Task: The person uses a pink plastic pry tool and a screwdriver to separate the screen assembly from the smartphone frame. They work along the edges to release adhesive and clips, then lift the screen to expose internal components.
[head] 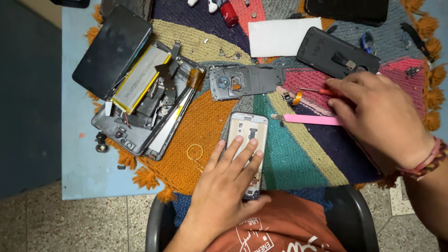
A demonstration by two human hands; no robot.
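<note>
**Pin the frame, pick the tool**

Your left hand [231, 179] lies flat, fingers spread, gripping nothing, pressing the opened phone frame [247, 140] at lower centre onto the knitted mat [205, 116]. Keep that pressure even. Right of it, your right hand [373, 112] hangs loosely curled and empty over the small screwdriver [313, 90] and pink pry stick [310, 119]; lift either cleanly.
</note>
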